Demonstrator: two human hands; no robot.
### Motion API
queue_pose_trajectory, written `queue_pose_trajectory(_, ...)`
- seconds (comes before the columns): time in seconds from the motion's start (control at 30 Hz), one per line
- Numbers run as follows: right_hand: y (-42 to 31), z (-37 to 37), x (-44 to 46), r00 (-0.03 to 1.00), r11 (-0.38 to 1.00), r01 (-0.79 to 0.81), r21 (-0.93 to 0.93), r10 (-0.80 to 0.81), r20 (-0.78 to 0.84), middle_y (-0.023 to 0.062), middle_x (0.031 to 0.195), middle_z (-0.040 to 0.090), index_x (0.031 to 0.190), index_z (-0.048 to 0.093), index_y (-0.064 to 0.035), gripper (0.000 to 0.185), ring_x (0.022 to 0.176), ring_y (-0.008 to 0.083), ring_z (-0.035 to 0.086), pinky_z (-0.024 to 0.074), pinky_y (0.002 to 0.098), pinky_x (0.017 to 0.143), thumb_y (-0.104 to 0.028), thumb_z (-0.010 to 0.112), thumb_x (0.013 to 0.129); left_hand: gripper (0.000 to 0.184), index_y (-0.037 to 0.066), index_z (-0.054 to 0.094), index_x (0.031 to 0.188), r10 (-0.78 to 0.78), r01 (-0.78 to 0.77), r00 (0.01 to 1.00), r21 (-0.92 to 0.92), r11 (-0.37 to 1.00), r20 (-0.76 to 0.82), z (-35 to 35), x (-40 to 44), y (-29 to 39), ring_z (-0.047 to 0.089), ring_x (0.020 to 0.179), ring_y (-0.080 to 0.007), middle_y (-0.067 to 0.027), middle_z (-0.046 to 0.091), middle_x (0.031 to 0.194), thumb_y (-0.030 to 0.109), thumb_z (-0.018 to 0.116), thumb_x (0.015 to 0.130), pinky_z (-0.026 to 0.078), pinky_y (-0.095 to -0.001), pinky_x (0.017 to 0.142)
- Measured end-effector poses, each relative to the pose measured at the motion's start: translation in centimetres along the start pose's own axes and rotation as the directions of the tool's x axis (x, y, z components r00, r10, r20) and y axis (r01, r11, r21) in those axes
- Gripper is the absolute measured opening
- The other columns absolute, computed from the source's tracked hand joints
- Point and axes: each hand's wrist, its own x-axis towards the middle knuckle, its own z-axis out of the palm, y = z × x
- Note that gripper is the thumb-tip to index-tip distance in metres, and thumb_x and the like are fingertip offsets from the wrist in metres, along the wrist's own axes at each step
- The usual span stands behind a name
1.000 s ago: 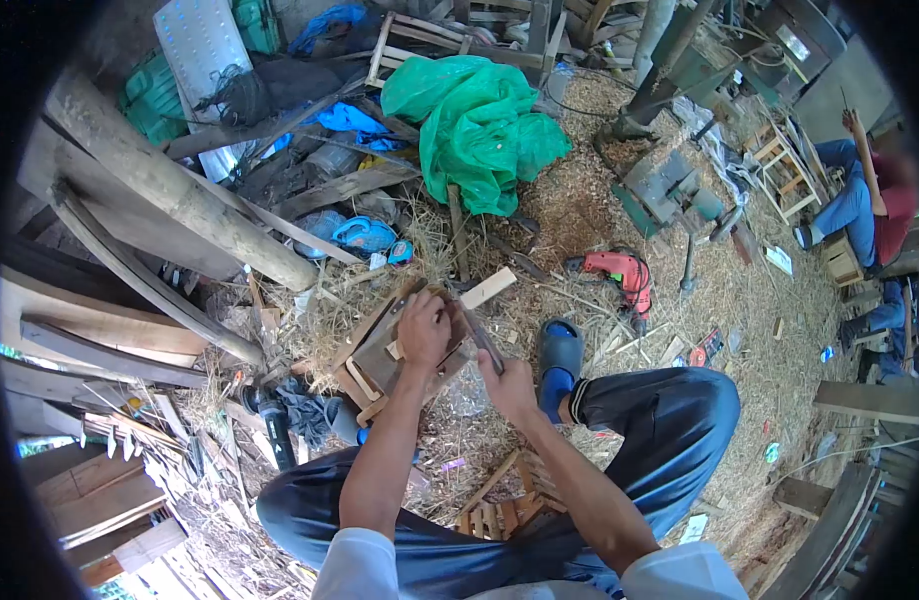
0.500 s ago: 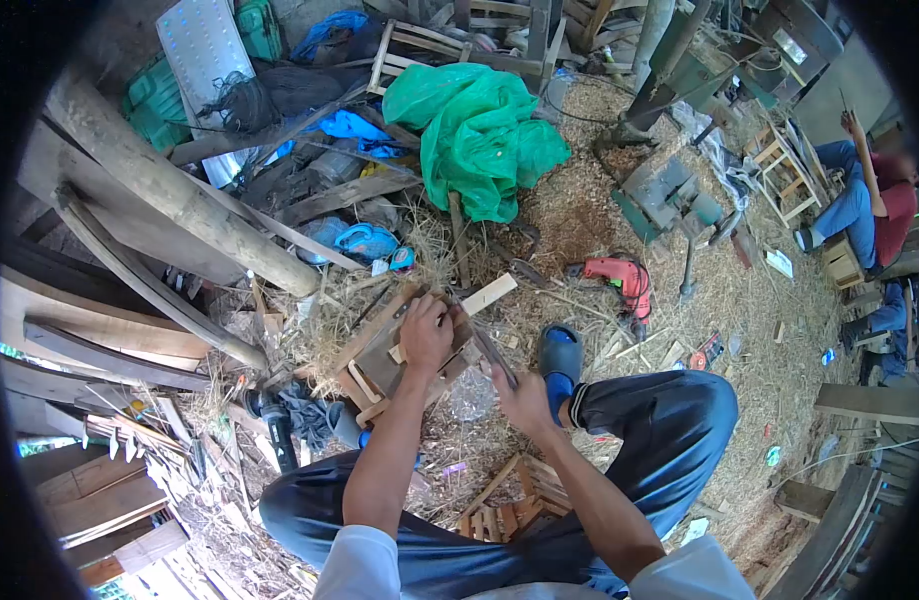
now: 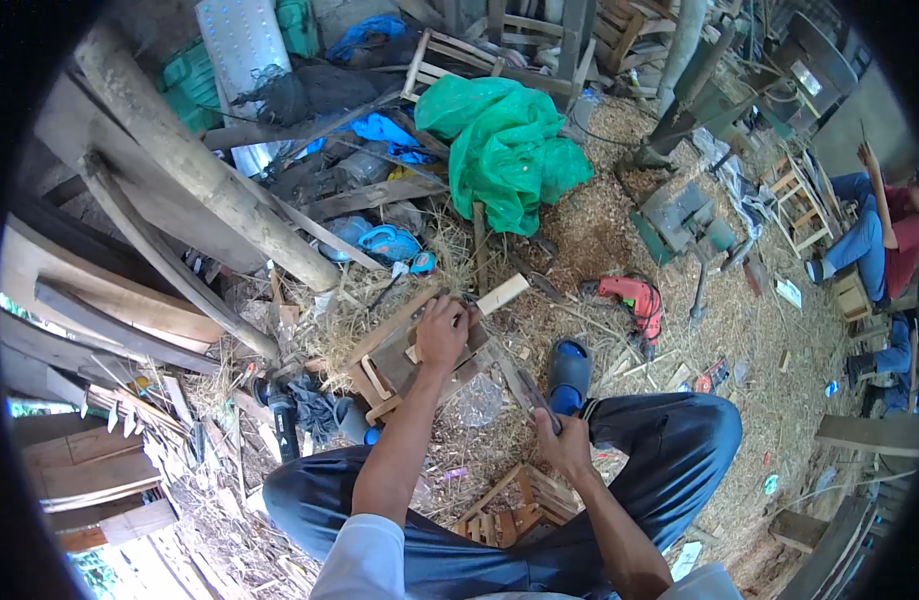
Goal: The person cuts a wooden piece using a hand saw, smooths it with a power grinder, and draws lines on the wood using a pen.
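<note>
My left hand point(image 3: 444, 334) presses down on a light wood strip point(image 3: 504, 293) that lies across a low wooden block or stand point(image 3: 392, 362). Its fingers are bent around the strip. To the right, my right hand point(image 3: 565, 440) is closed around the handle of a long flat-bladed tool point(image 3: 522, 382), perhaps a saw. The blade slants up and left toward the block, its upper end near the strip. Whether it touches the wood is hard to tell.
A red drill point(image 3: 635, 305) lies on the shavings beyond my blue clog point(image 3: 570, 368). Green plastic sheeting point(image 3: 500, 150) covers part of the scrap pile. A black power tool point(image 3: 280, 418) is at left, slatted wood point(image 3: 525, 505) between my legs. Another person point(image 3: 880, 235) sits far right.
My right hand has drawn the tool down and right, away from the strip's end. The whole view has shifted slightly, while my left hand keeps its place on the wood.
</note>
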Motion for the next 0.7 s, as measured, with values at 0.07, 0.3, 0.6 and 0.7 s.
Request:
queue_pose_trajectory(0.07, -1.3, -0.3, -0.9, 0.996, 0.998, 0.07, 0.011, -0.069, -0.062, 0.0194, 0.056, 0.057, 0.078, 0.068, 0.0049, 0.054, 0.055, 0.0361, 0.059, 0.0457, 0.0442, 0.06, -0.047, 0.059, 0.091, 0.016, 0.007, 0.059, 0.07, 0.004, -0.004, 1.0, -0.006, 1.0, -0.003, -0.3, -0.1, -0.1, 0.056, 0.081, -0.0286, -0.0063, 0.055, 0.078, 0.016, 0.071, 0.076, 0.047, -0.0414, 0.069)
queue_pose_trajectory(0.3, 3.7, 5.2, 0.6, 0.975, 0.99, 0.112, 0.091, -0.091, -0.201, 0.0125, 0.046, 0.048, 0.066, 0.062, 0.0051, 0.048, 0.043, 0.0185, 0.047, 0.038, 0.0391, 0.047, -0.035, 0.06, 0.092, 0.014, 0.006, 0.059, 0.07, -0.034, 0.035, 0.999, -0.02, 0.999, 0.04, -0.3, 0.1, 0.1, 0.056, 0.083, -0.0299, -0.0086, 0.056, 0.079, 0.013, 0.07, 0.076, 0.047, -0.042, 0.07)
queue_pose_trajectory(0.6, 3.2, 4.3, 2.3, 0.931, 0.968, 0.245, -0.053, -0.25, -0.266, 0.0185, 0.048, 0.05, 0.067, 0.064, 0.0049, 0.046, 0.041, 0.0265, 0.051, 0.0402, 0.0408, 0.047, -0.035, 0.061, 0.091, 0.015, 0.006, 0.058, 0.068, -0.019, 0.019, 1.0, 0.028, 0.999, -0.016, 0.1, 0.4, -0.1, 0.057, 0.081, -0.0292, -0.0082, 0.056, 0.078, 0.012, 0.071, 0.074, 0.048, -0.042, 0.069)
queue_pose_trajectory(0.7, 1.6, 3.1, 2.5, 0.978, 0.99, 0.109, -0.086, -0.123, -0.169, 0.0231, 0.058, 0.06, 0.083, 0.071, 0.0026, 0.044, 0.055, 0.0381, 0.063, 0.0499, 0.043, 0.054, -0.039, 0.06, 0.09, 0.014, 0.007, 0.059, 0.069, -0.041, 0.041, 0.999, 0.03, 0.999, -0.004, -0.1, 0.5, -0.4, 0.057, 0.08, -0.0296, -0.0083, 0.056, 0.078, 0.012, 0.07, 0.074, 0.048, -0.0425, 0.069)
